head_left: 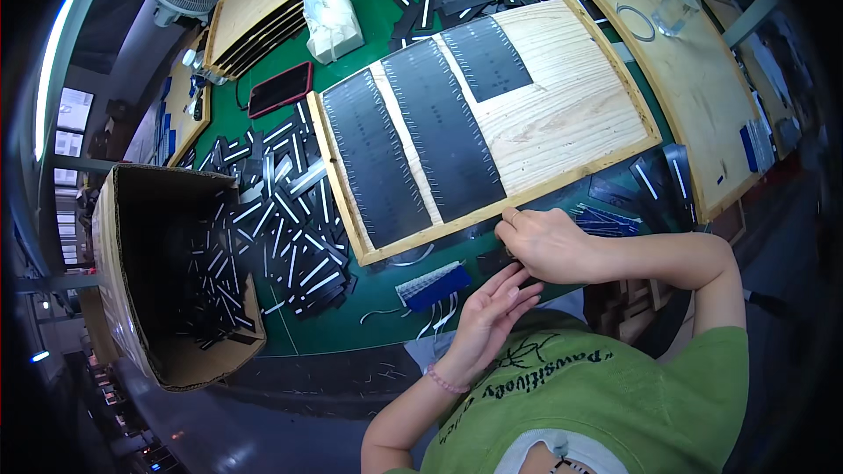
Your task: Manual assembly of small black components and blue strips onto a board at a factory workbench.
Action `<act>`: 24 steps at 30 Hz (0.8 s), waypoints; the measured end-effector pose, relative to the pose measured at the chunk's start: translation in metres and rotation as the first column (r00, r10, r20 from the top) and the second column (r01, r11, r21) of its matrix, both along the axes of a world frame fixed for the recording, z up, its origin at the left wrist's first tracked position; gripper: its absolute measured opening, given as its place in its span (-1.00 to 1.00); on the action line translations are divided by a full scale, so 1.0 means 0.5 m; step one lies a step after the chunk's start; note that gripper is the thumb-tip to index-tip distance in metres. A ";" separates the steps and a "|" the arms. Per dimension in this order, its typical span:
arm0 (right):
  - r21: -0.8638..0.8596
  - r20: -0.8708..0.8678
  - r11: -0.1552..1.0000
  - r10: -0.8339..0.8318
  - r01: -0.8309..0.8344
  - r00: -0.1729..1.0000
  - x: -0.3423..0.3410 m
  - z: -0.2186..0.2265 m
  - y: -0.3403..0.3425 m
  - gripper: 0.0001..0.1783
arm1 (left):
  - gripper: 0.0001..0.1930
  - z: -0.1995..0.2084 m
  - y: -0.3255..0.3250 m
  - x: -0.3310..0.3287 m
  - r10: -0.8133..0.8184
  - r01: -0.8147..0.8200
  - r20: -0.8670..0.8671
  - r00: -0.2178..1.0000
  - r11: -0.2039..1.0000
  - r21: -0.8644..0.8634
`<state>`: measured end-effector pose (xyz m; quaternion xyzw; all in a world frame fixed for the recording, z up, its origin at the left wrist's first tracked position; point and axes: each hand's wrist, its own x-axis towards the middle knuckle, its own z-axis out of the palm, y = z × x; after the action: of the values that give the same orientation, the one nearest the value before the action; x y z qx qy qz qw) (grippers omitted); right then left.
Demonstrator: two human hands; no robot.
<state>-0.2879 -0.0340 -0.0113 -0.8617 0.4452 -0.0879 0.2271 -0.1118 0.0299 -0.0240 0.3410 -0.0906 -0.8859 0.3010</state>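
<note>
My right hand (pixel 546 244) is closed, its fingers curled down at the near edge of a wood-framed tray (pixel 457 226). Whatever it pinches is hidden, though something dark shows below the fingertips. Just under it, my left hand (pixel 493 309) is turned partly palm up, with fingers stretched out and slightly apart. Inside the tray, rows of flat black strips (pixel 369 154) with small pale marks along their edges lie on a light wood-grain board (pixel 571 105). A blue-and-white bundle (pixel 435 288) lies left of my hands, with thin white strips beside it.
Loose black pieces with white stripes (pixel 303 254) are heaped on the green table, beside a cardboard box (pixel 110 254) holding more. Behind are a red-edged phone (pixel 281 90), a tissue pack (pixel 334 35) and stacked trays (pixel 263 9). Another tray (pixel 702 123) at right carries a clear bottle (pixel 678 10).
</note>
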 end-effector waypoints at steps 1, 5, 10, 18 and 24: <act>-0.004 -0.002 1.000 -0.001 0.001 1.000 -0.001 0.005 -0.001 -0.71 | -0.37 0.001 0.002 0.000 0.002 -0.002 -0.007 1.000 1.000 -0.003; 0.047 0.012 0.998 0.033 -0.033 0.999 -0.014 0.027 -0.014 -0.80 | -0.37 0.020 -0.009 -0.001 -0.111 0.111 0.024 0.994 0.994 -0.005; -0.285 0.179 0.932 -0.177 0.223 0.968 -0.093 0.099 -0.133 -0.83 | -0.63 0.143 -0.138 -0.006 -0.367 0.464 0.313 0.876 0.817 -0.341; -0.470 0.036 0.869 -0.157 0.156 0.987 -0.150 -0.006 -0.283 -0.78 | 0.02 0.036 -0.355 -0.116 0.645 0.991 0.764 0.037 0.076 -0.112; -0.323 0.063 0.927 -0.178 0.189 0.982 -0.165 -0.008 -0.299 -0.64 | 0.07 0.018 -0.380 -0.149 0.595 0.989 0.800 0.071 0.061 -0.133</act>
<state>-0.3706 -0.1833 -0.0152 -0.8404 0.4992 -0.1957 0.0789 -0.1862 -0.1600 -0.0151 0.4677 -0.8726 -0.1368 0.0339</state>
